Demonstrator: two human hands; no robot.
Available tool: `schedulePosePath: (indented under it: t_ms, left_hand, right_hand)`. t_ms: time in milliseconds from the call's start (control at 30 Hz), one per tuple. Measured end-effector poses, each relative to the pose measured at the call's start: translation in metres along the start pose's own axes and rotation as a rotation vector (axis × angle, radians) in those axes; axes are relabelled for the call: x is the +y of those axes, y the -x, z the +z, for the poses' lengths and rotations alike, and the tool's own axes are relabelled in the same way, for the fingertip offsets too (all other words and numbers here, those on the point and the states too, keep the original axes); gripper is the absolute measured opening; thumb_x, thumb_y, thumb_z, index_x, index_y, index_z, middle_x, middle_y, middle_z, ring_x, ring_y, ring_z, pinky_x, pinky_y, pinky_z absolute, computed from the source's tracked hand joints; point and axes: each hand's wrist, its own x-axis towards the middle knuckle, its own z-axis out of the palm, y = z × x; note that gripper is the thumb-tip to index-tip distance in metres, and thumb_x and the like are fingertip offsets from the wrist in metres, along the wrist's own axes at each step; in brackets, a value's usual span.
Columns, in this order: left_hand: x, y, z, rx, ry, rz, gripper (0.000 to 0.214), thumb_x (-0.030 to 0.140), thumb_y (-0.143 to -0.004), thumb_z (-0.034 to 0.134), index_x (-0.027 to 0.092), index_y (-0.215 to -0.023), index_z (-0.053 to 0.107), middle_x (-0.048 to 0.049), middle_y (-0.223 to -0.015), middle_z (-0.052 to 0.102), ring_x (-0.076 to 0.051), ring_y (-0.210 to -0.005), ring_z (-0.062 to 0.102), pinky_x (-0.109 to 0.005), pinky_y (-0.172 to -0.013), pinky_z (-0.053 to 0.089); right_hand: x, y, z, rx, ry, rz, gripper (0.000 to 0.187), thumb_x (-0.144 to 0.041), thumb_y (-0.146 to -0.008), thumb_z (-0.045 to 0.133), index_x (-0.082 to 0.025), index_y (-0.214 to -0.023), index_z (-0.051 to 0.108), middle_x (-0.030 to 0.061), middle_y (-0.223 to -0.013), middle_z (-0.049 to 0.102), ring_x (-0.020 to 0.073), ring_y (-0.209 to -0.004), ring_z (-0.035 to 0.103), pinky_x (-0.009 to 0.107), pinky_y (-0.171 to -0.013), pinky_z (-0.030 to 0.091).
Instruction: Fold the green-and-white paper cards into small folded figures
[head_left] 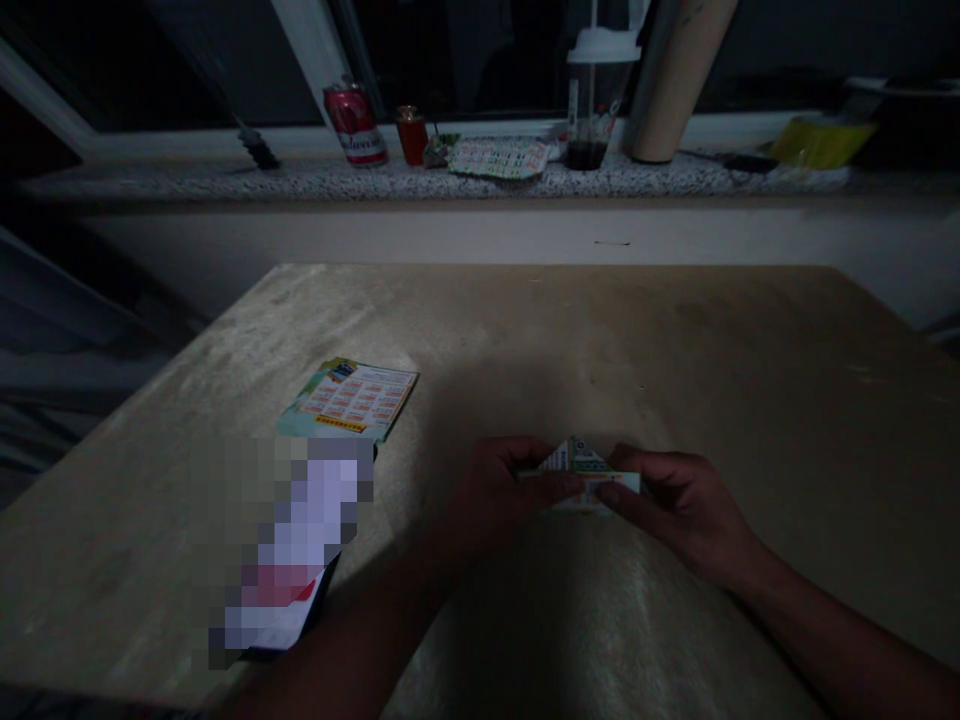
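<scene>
A small piece of printed paper, folded to a point at its top and with a straight band along its lower edge, is held between my two hands near the middle of the table. My left hand pinches its left side, thumb lying across the front. On the right side, my right hand grips the band with its thumb in front and fingers behind. Both thumbs come close together over the band. The fingers behind the paper are partly hidden.
Printed cards or tickets lie on the table to the left. Nearer me is a lit phone, partly blurred out. Along the windowsill stand a red can, an orange-red jar and a lidded cup with straw.
</scene>
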Motion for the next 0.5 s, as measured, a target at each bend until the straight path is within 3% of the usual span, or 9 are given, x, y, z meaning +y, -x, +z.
schedulePosePath:
  t_ms: [267, 500]
  left_hand:
    - [0.0014, -0.0009, 0.0008, 0.037, 0.073, 0.061, 0.033, 0.025, -0.065, 0.089, 0.016, -0.094, 0.075, -0.0039, -0.091, 0.079, -0.018, -0.081, 0.074, -0.028, -0.074, 0.056]
    - [-0.0017, -0.0009, 0.0018, 0.046, 0.086, 0.075, 0.033, 0.025, -0.064, 0.09, 0.016, -0.089, 0.07, -0.0031, -0.087, 0.078, -0.016, -0.074, 0.073, -0.027, -0.069, 0.056]
  right_hand:
    - [-0.0001, -0.0001, -0.0021, 0.047, 0.028, -0.003, 0.03, -0.047, -0.09, 0.07, -0.019, -0.078, 0.07, -0.0003, -0.069, 0.056, 0.0128, -0.06, 0.047, 0.028, -0.054, 0.036]
    - [-0.0004, -0.0004, -0.0002, 0.059, 0.024, -0.054, 0.024, -0.043, -0.089, 0.071, -0.02, -0.082, 0.073, 0.0021, -0.075, 0.065, 0.016, -0.066, 0.057, 0.029, -0.058, 0.044]
